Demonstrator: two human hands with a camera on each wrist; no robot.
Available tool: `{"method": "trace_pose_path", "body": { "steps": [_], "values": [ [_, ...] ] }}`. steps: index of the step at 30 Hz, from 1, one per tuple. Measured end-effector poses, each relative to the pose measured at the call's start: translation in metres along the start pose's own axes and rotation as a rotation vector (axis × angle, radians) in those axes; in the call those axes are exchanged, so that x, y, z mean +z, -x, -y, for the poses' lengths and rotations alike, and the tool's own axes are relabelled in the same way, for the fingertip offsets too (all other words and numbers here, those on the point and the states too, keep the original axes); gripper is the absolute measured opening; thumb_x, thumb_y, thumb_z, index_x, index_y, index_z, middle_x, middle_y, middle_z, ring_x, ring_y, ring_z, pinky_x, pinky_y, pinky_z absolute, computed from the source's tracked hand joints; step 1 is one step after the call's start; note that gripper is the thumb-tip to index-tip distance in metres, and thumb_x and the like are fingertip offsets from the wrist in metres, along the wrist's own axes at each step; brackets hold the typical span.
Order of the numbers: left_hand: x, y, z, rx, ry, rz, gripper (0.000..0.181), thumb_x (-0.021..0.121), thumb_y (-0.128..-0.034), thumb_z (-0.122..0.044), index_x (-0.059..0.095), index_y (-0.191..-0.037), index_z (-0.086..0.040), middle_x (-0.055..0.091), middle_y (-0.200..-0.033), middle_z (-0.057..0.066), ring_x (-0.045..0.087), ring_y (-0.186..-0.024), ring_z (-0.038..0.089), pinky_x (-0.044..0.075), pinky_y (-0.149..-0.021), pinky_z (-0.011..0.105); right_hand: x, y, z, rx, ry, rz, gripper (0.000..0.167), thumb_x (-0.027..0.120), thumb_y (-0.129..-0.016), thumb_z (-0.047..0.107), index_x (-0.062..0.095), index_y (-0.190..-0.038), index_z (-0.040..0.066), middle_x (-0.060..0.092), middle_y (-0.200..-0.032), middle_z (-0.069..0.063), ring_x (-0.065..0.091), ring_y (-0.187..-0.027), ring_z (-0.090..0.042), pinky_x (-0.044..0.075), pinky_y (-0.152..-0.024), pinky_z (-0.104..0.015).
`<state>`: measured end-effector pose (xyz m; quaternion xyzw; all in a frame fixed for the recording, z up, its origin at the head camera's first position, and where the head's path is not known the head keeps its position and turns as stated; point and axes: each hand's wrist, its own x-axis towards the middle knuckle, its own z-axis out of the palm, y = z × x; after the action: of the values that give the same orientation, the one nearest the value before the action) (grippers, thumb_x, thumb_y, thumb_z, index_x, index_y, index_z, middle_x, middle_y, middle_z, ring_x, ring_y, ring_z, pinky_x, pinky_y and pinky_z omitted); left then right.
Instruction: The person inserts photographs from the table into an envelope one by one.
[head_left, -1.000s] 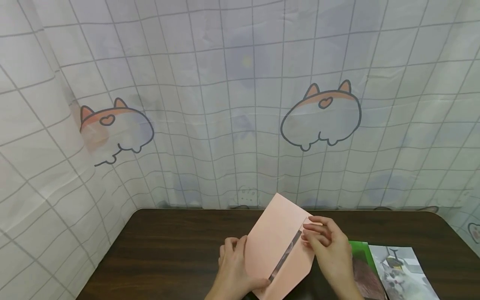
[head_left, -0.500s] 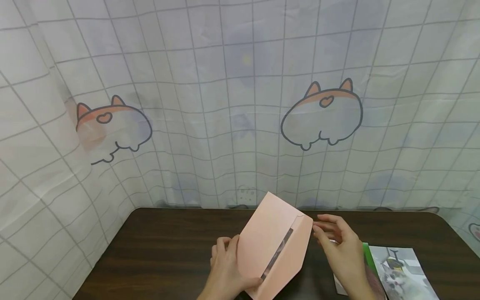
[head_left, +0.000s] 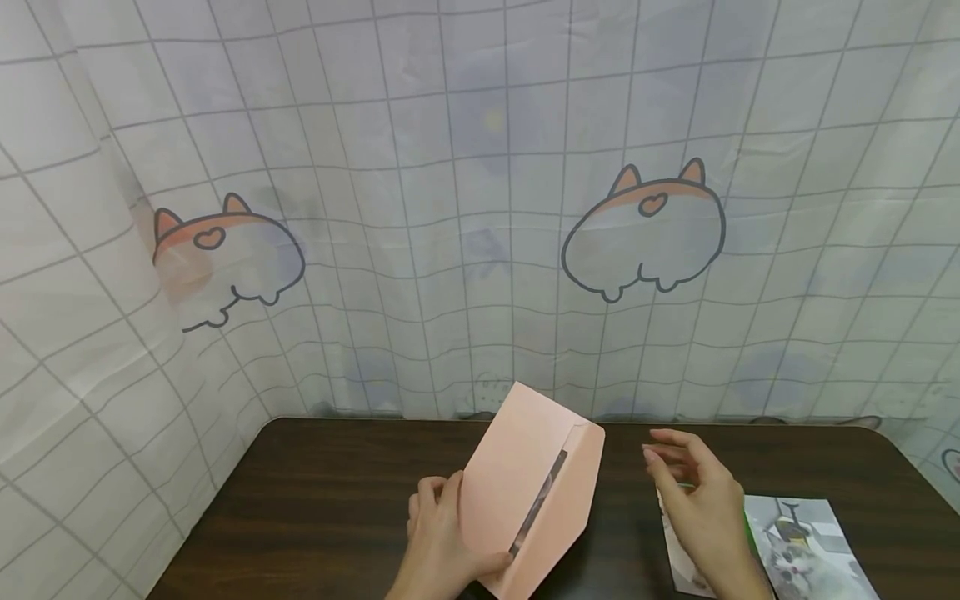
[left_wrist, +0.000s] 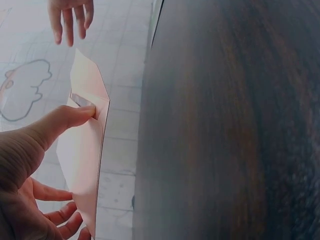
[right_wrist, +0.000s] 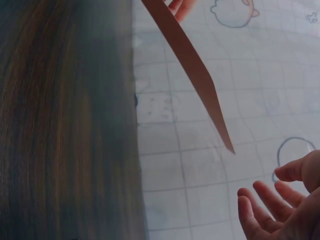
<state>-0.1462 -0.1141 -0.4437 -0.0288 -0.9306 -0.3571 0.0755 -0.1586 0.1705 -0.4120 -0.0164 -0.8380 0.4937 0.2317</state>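
Note:
A pale pink envelope [head_left: 517, 467] is held tilted above the table by my left hand [head_left: 438, 537]. The thumb presses on its face near the flap and the other fingers grip the left edge. Between the flap and the body a dark printed strip [head_left: 538, 500] shows; most of what lies inside is hidden. To the envelope's right my right hand [head_left: 697, 496] is raised, fingers loosely bent and holding nothing. In the right wrist view those fingers [right_wrist: 272, 202] stand apart from the envelope [right_wrist: 192, 65], seen there nearly edge-on.
A card with a white cat picture [head_left: 806, 542] lies on the dark wooden table [head_left: 315, 500] at the right. Beside it another card [head_left: 678, 554] and a green edge are partly covered by my right hand. A checked curtain [head_left: 450, 208] hangs behind the table.
My right hand has let go of the envelope flap and moved away to the right. My left hand has carried the envelope to the left; its flap now stands slightly raised.

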Motion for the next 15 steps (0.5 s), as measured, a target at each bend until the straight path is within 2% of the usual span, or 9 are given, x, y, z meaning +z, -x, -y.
{"method": "trace_pose_path", "body": {
  "steps": [6,10,15],
  "values": [
    [-0.003,0.000,0.001,-0.030,0.001,-0.028,0.108,0.102,-0.0500,-0.035,0.056,-0.142,-0.002,0.046,-0.126,0.016,0.043,-0.111,0.035,0.044,-0.090,0.058,-0.003,-0.003,-0.004,-0.041,0.014,-0.005,0.027,0.073,-0.098,0.004,0.069,-0.125,0.004,0.077,-0.111,-0.021,0.063,-0.076,0.012,0.051,-0.057,-0.017],
    [-0.007,0.000,0.002,-0.049,0.000,-0.023,0.108,0.103,-0.0511,-0.036,0.056,-0.142,-0.004,0.045,-0.126,0.015,0.043,-0.110,0.034,0.044,-0.090,0.057,-0.005,-0.004,-0.008,-0.043,0.034,-0.005,0.027,0.073,-0.098,0.006,0.069,-0.125,0.004,0.077,-0.111,-0.021,0.063,-0.076,0.011,0.051,-0.060,-0.014],
    [-0.012,-0.002,0.004,-0.036,-0.006,-0.029,0.110,0.104,-0.0537,-0.038,0.055,-0.145,0.000,0.046,-0.128,0.017,0.043,-0.111,0.034,0.043,-0.090,0.056,-0.009,-0.007,-0.014,-0.044,0.064,0.002,0.026,0.073,-0.099,0.008,0.069,-0.125,0.004,0.077,-0.112,-0.022,0.062,-0.077,0.011,0.051,-0.062,-0.015]
  ]
}}
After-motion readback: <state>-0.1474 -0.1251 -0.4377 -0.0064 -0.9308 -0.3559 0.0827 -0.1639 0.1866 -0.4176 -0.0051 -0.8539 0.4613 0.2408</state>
